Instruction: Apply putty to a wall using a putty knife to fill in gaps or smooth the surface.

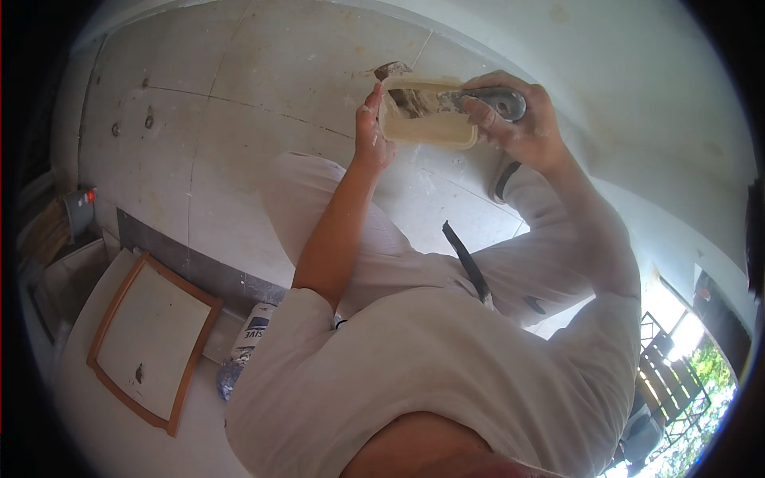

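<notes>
In front of me, above the tiled floor, is a cream rectangular plastic tub [440, 132]. My left hand [372, 131] is closed on its left end, with whitish smears on the fingers. Closed round the grey handle of a trowel [505, 103] is my right hand [532, 123]. The trowel lies lengthwise over the tub, its blade coated with pale paste and reaching inside. How much paste the tub holds cannot be seen. Just past the tub's far left corner shows a small brown, pale-smeared piece [392, 70] of unclear kind.
A white wall [661, 119] runs close along the right. Dusty tiles [239, 143] stretch ahead and left. At the lower left are a brown-framed panel [155, 342] and a printed plastic sack [251, 338]. Bright daylight and slatted furniture [665, 378] appear at the lower right.
</notes>
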Demonstrator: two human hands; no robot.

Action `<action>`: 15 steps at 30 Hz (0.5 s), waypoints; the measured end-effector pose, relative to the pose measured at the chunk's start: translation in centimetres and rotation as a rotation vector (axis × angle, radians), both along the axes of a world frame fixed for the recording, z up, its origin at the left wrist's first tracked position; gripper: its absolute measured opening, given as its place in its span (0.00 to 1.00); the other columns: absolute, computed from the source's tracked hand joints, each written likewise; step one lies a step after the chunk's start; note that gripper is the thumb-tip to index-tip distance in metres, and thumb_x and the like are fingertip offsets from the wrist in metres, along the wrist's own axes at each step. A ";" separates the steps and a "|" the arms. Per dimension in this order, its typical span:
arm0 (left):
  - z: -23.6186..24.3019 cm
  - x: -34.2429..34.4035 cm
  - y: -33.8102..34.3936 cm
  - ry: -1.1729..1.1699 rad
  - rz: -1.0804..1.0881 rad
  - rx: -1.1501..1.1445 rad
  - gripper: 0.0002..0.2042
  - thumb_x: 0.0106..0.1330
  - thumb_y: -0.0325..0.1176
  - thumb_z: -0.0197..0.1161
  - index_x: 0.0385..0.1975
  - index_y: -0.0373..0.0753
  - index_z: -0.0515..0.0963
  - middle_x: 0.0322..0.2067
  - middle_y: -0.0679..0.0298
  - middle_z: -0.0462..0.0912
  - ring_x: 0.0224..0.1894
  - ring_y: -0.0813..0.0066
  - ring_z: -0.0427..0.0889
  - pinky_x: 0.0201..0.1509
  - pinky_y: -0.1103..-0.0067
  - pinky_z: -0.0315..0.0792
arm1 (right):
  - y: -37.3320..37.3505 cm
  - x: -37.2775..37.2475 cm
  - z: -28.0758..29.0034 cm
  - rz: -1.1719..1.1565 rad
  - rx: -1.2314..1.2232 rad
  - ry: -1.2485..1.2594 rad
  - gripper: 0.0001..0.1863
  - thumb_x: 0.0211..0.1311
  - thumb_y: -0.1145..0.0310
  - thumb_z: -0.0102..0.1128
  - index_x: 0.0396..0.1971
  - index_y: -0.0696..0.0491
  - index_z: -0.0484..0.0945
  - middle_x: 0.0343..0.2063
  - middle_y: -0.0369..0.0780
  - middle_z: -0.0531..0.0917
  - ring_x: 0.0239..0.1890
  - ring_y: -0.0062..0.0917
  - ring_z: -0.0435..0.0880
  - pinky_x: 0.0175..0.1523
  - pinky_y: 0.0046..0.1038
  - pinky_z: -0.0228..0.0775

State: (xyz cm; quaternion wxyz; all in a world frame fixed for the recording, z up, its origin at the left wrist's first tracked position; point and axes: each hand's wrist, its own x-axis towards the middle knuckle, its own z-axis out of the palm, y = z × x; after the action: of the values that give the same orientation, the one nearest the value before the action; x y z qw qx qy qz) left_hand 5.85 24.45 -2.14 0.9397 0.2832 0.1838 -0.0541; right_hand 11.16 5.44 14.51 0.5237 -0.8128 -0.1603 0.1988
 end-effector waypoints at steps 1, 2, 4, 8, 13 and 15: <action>0.2 0.0 -0.1 0.006 0.022 0.000 0.23 0.72 0.50 0.48 0.55 0.39 0.70 0.51 0.60 0.76 0.55 0.66 0.75 0.60 0.68 0.69 | 0.3 -0.1 0.1 -0.037 0.008 0.093 0.13 0.59 0.68 0.67 0.38 0.61 0.80 0.22 0.40 0.82 0.22 0.20 0.79 0.29 0.22 0.71; 0.3 0.0 -0.2 0.012 0.045 0.000 0.22 0.71 0.50 0.49 0.55 0.40 0.71 0.51 0.60 0.76 0.55 0.67 0.75 0.59 0.68 0.69 | 0.4 -0.4 0.0 -0.034 0.009 0.093 0.13 0.59 0.68 0.67 0.38 0.61 0.80 0.22 0.40 0.82 0.22 0.20 0.79 0.29 0.22 0.71; 0.3 0.0 -0.3 0.017 0.092 -0.014 0.22 0.71 0.50 0.49 0.55 0.40 0.71 0.50 0.61 0.76 0.54 0.67 0.75 0.59 0.68 0.69 | 0.7 -1.1 -0.2 -0.060 0.092 0.246 0.12 0.62 0.70 0.64 0.40 0.63 0.79 0.25 0.43 0.83 0.25 0.22 0.82 0.31 0.22 0.75; 0.5 0.2 0.3 0.030 0.134 -0.038 0.22 0.70 0.50 0.50 0.55 0.41 0.71 0.50 0.63 0.76 0.54 0.68 0.74 0.58 0.69 0.69 | 0.5 -1.2 -0.6 -0.035 0.107 0.323 0.12 0.64 0.71 0.60 0.41 0.65 0.77 0.29 0.46 0.83 0.29 0.25 0.85 0.35 0.24 0.79; 1.2 0.2 0.5 0.010 0.135 0.021 0.22 0.70 0.51 0.50 0.55 0.41 0.71 0.51 0.63 0.75 0.54 0.68 0.74 0.59 0.69 0.68 | -0.3 -0.2 -0.9 -0.106 0.217 0.450 0.12 0.66 0.72 0.57 0.43 0.66 0.74 0.33 0.50 0.83 0.33 0.30 0.86 0.40 0.28 0.83; 1.4 0.3 0.4 0.012 0.145 0.028 0.22 0.70 0.51 0.50 0.55 0.42 0.70 0.51 0.63 0.75 0.54 0.67 0.74 0.59 0.69 0.68 | -0.2 -0.4 -1.7 -0.113 0.211 0.453 0.13 0.67 0.72 0.57 0.44 0.67 0.74 0.33 0.50 0.83 0.33 0.29 0.86 0.41 0.28 0.82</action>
State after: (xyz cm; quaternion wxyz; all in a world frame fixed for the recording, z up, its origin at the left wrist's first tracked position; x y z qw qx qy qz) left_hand 6.13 24.82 -0.71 0.9360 0.2818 0.2103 0.0148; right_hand 10.77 5.23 12.78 0.6383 -0.6961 -0.0128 0.3284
